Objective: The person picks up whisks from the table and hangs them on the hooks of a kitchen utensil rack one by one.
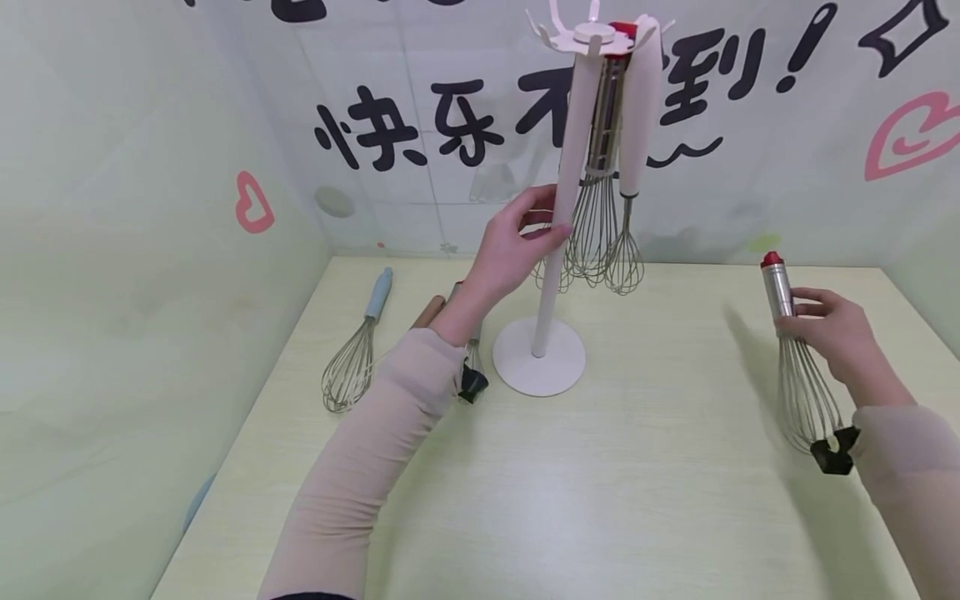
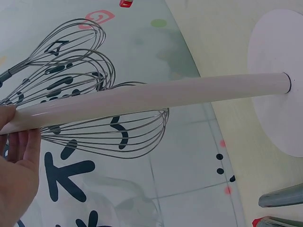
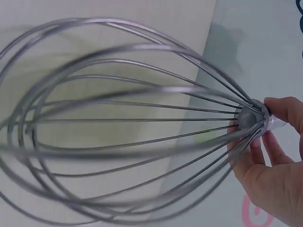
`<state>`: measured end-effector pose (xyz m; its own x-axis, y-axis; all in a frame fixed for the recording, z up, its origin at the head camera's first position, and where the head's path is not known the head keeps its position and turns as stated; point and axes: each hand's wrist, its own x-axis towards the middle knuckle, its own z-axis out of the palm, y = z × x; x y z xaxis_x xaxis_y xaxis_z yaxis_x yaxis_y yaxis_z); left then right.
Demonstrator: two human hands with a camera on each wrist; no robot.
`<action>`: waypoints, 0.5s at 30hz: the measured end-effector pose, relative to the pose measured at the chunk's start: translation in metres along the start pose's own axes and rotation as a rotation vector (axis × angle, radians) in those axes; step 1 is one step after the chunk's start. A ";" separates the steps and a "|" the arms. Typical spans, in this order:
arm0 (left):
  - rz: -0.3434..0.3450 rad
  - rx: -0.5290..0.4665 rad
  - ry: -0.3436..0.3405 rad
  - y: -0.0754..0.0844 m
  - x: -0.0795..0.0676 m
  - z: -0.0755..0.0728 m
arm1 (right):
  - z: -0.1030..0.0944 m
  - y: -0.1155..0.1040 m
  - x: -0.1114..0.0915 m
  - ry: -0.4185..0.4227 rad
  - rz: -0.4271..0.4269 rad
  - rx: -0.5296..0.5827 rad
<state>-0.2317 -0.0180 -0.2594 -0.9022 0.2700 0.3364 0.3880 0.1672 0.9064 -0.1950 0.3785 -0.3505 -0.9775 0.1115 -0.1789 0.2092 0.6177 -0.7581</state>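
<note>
My left hand (image 1: 517,242) grips the white pole (image 1: 572,142) of an upright rack, thumb on one side and fingers round the other. From the rack's hooked top (image 1: 592,35) hang a whisk with a metal handle and red end (image 1: 606,117) and a white-handled whisk (image 1: 640,100). More whisk wires show behind the pole, their handle hidden. At the right, my right hand (image 1: 832,333) holds another whisk (image 1: 777,287) by the lower part of its metal handle, red end up and wires down. In the right wrist view, its wire loops (image 3: 118,120) spread across the foreground.
The rack's round white base (image 1: 517,367) stands on the pale table (image 1: 637,483). A blue-handled whisk (image 1: 378,296) lies at the left. Beside it, a brown handle (image 1: 429,311) and a grey utensil (image 1: 476,332) are partly hidden by my left arm. A printed wall cloth (image 1: 465,183) hangs behind.
</note>
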 end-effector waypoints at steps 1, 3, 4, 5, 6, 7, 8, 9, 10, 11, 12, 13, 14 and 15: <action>0.001 -0.001 0.000 0.000 0.000 0.000 | 0.000 -0.003 0.000 0.004 -0.004 0.014; -0.001 -0.003 -0.002 0.000 0.000 0.000 | -0.001 -0.008 0.000 0.006 -0.015 0.044; -0.002 -0.003 -0.002 0.000 0.000 0.000 | -0.001 -0.011 0.000 0.005 -0.020 0.049; -0.004 -0.004 -0.003 0.000 0.000 0.000 | -0.001 -0.014 0.000 0.007 -0.024 0.056; -0.007 -0.003 -0.003 0.000 0.000 0.000 | -0.001 -0.017 0.000 0.007 -0.029 0.065; -0.011 -0.003 -0.003 0.000 0.000 0.000 | -0.001 -0.020 0.000 0.006 -0.034 0.074; -0.014 -0.004 -0.003 0.000 0.001 -0.001 | -0.001 -0.023 0.000 0.007 -0.038 0.081; -0.015 -0.003 -0.004 0.000 0.001 -0.001 | 0.000 -0.026 -0.001 0.009 -0.041 0.090; -0.015 -0.003 -0.004 -0.001 0.001 -0.001 | 0.000 -0.029 -0.001 0.008 -0.047 0.105; -0.015 -0.001 -0.004 0.000 0.001 -0.001 | 0.000 -0.032 -0.001 0.007 -0.053 0.123; -0.012 0.001 -0.005 0.000 0.001 -0.001 | 0.000 -0.035 -0.001 0.007 -0.060 0.138; -0.010 0.002 -0.006 0.000 0.001 -0.001 | 0.001 -0.037 -0.002 0.009 -0.066 0.150; -0.006 0.005 -0.007 0.000 0.000 -0.001 | 0.001 -0.040 -0.002 0.014 -0.070 0.160; -0.002 0.006 -0.007 -0.001 0.000 -0.001 | 0.002 -0.043 -0.002 0.017 -0.075 0.168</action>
<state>-0.2325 -0.0188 -0.2595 -0.9018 0.2761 0.3323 0.3870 0.1740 0.9055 -0.2016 0.3506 -0.3186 -0.9906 0.0841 -0.1083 0.1356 0.4861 -0.8633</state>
